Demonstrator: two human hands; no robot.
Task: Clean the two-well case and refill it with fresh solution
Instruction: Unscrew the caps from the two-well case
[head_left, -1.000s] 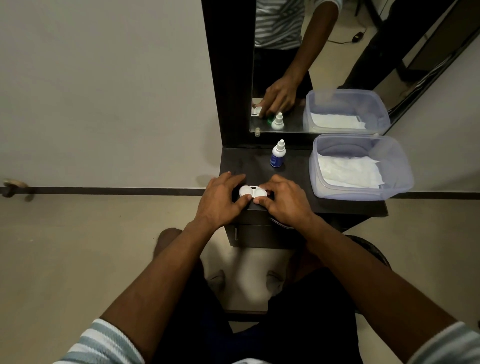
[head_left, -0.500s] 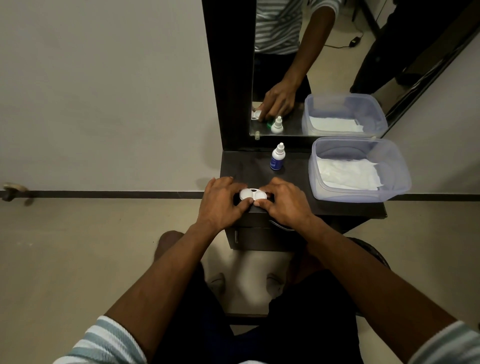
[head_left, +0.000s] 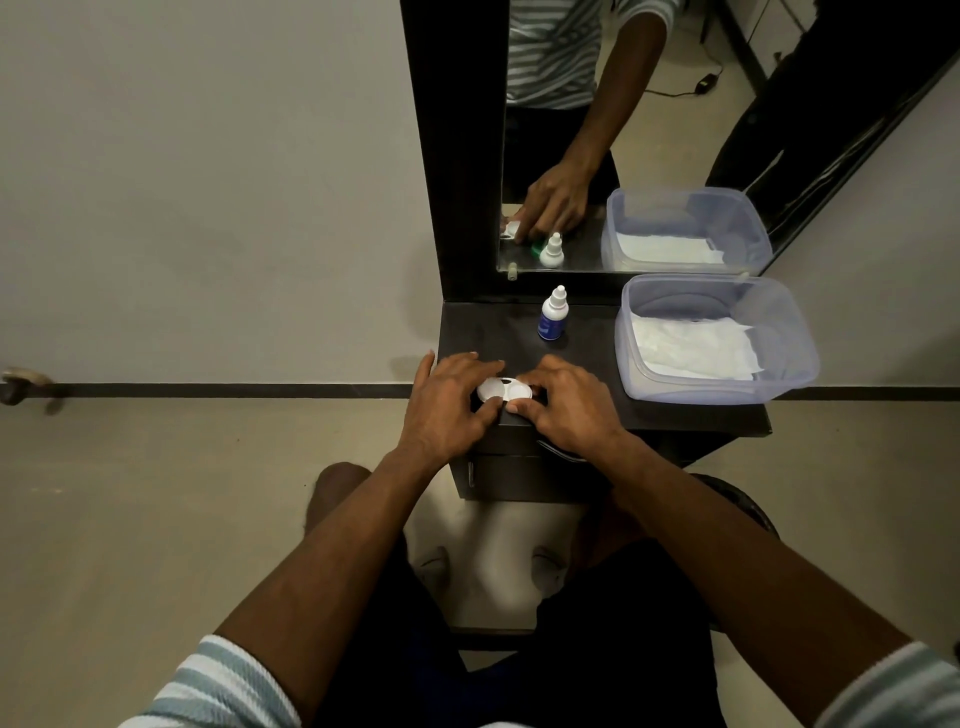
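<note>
We see both hands meeting at the front edge of a small dark counter (head_left: 587, 358). Our left hand (head_left: 447, 402) curls around the left end of a white two-well contact lens case (head_left: 504, 389), thumb underneath and fingers over the top. Our right hand (head_left: 569, 405) pinches the right end the same way. The case sits between them, just above or on the counter edge; both white caps appear to be on.

Just behind the case stands a small dropper bottle of solution (head_left: 553, 314), white cap, blue label, upright. To the right sits a clear plastic tub (head_left: 779, 384) with white tissue (head_left: 691, 348) lying inside. A mirror (head_left: 623, 130) rises behind the counter.

The risk, as we judge it: the case is held right at the counter's front edge, so a cap twisted loose could slip and drop to the floor (head_left: 182, 493). Old solution could also spill onto the counter if the case tilts once opened.
</note>
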